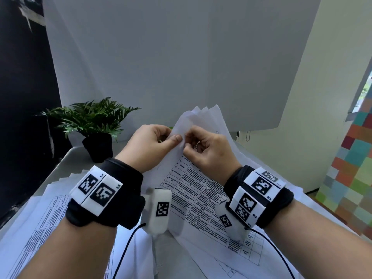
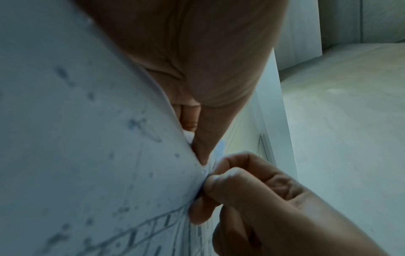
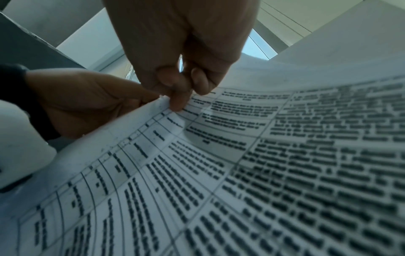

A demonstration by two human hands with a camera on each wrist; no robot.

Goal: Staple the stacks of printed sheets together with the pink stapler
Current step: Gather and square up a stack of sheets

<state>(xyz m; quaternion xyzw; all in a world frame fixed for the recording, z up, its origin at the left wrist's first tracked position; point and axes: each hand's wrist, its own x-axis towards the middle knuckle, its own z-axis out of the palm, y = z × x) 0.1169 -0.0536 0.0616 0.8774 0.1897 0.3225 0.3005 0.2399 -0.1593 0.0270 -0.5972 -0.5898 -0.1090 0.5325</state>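
Head view: the left hand (image 1: 153, 144) and right hand (image 1: 209, 152) are both pinching the upper edge of a fanned stack of white printed sheets (image 1: 193, 190), lifting it above the grey worktop (image 1: 66, 164), right of a potted green fern (image 1: 92, 121).
Left wrist view: the left thumb is pressing the stack's edge (image 2: 109, 138); the right fingers (image 2: 230, 187) are pinching just beside it.
Right wrist view: the right fingertips (image 3: 179, 100) are nipping the stack's table-printed top page (image 3: 241, 173).
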